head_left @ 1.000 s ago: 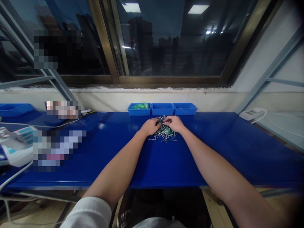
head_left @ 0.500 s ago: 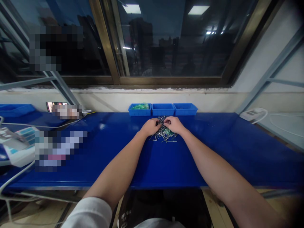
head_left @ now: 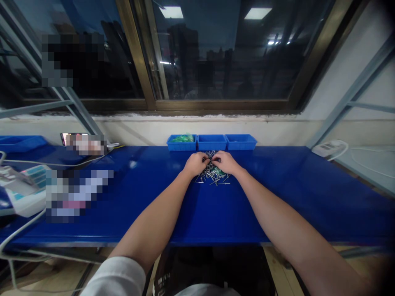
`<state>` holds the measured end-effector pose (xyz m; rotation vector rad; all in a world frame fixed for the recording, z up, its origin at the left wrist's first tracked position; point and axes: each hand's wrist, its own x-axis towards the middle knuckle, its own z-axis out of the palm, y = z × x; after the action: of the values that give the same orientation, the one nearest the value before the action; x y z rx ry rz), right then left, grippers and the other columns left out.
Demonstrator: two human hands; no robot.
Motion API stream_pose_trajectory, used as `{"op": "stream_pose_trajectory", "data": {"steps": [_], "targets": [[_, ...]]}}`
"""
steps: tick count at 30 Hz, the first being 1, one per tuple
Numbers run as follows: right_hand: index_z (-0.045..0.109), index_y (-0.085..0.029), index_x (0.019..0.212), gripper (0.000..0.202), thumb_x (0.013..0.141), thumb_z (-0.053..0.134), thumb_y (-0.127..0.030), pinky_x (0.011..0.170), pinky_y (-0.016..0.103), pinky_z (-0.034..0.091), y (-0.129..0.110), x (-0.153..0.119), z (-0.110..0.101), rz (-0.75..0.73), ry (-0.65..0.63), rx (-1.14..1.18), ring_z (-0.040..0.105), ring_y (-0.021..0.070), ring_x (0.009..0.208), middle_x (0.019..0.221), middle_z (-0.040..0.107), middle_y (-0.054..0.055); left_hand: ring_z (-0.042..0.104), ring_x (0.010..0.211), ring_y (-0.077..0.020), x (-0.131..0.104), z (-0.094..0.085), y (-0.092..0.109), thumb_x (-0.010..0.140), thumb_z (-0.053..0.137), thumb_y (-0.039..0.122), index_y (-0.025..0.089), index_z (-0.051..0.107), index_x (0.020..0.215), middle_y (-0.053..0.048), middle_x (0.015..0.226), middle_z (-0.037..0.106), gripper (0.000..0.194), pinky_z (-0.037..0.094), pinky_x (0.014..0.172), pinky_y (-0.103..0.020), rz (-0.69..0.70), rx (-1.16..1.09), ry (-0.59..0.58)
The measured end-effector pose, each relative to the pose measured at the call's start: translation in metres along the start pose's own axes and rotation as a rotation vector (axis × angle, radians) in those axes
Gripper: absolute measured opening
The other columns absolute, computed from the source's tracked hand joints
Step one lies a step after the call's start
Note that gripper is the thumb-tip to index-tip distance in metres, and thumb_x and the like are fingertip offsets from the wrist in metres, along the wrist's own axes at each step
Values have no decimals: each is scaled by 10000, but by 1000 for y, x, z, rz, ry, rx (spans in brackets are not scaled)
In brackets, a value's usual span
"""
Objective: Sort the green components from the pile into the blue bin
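A loose pile of silver blind rivets (head_left: pixel 216 178) lies on the blue table, with a bit of green material (head_left: pixel 218 170) among them. My left hand (head_left: pixel 197 163) reaches into the pile's left side, its thumb and fingers pinched together. Opposite it, my right hand (head_left: pixel 225 162) is closed in a similar pinch at the right side. The fingertips of both hands nearly meet over the rivets. Whatever is between them is too small to make out, and the hands partly cover the back of the pile.
Behind the pile stand three blue bins against the wall: a left bin (head_left: pixel 181 146) with green plastic in it, a middle bin (head_left: pixel 212 144) and a right bin (head_left: pixel 241 144). A white scale-like device (head_left: pixel 27 201) and a propped phone (head_left: pixel 63 139) are at left. Cables trail there.
The fingertips of both hands have shifted slightly over the pile, still pinched close together. The arms, pile and bins look the same.
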<state>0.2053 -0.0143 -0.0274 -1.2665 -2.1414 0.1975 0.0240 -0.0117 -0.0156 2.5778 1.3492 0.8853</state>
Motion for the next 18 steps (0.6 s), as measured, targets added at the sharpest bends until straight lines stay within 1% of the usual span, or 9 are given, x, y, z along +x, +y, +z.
{"op": "stream_pose_trajectory", "data": {"steps": [3,7,10,14,16,18], "targets": [[645,-187,819,98,788,553,-200,765,295,410,-3,-1,-2,-14,1,2,530,167,818,859,602,42,612,835,-182,0,0,0,803,545,299,196,663,855,-43,899,671,165,463,773,-279,-3,-20,18],[616,-195,827,129,838,493,-233,801,318,390,-7,-1,-5,24,-1,-15,511,195,886,860,634,45,610,810,-184,-1,-1,-1,801,540,314,191,658,829,-43,871,666,172,464,753,-286,15,-25,4],[606,-194,807,193,876,444,-273,757,294,386,-9,0,-7,65,15,-38,529,189,843,815,648,47,610,813,-184,-1,0,-1,805,532,311,188,657,841,-43,872,665,179,463,758,-289,44,-32,9],[599,-182,730,311,902,399,-346,691,267,378,-11,0,-10,99,75,-88,570,173,744,755,657,61,611,861,-189,-2,0,1,784,569,326,192,649,947,-46,942,667,225,461,794,-291,69,-51,20],[596,-182,688,366,908,380,-380,675,259,381,-13,0,-13,110,105,-72,588,167,708,731,664,65,611,877,-191,-2,-1,2,776,587,340,187,643,980,-50,969,665,261,463,799,-290,85,-72,26],[590,-186,647,405,910,368,-400,670,257,390,-16,-1,-14,104,117,-31,601,163,680,700,668,60,612,863,-182,-2,-2,4,807,556,337,186,651,955,-46,945,668,232,464,792,-284,112,-94,31]]}}
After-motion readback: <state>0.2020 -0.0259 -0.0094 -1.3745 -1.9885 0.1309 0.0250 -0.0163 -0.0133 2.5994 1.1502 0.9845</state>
